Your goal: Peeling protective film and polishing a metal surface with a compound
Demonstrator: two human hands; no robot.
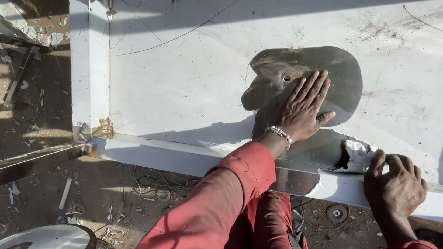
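Pressing flat, the left hand [301, 112] lies open on the grey sanded patch [304, 86] of the white metal panel [184, 79]. Right hand [393, 189] closed over the panel's near edge beside a crumpled white rag [358, 154], possibly paper. Panel looks stiff, heavy; hold by the edge.

One head-worn view, looking steeply down from close above

The camera sat just over the white metal panel [185, 84], facing down and away from the wearer; the panel filled the far and right of the frame, its near edge ran across diagonally, and littered dirt ground [37, 180] showed at near left below.
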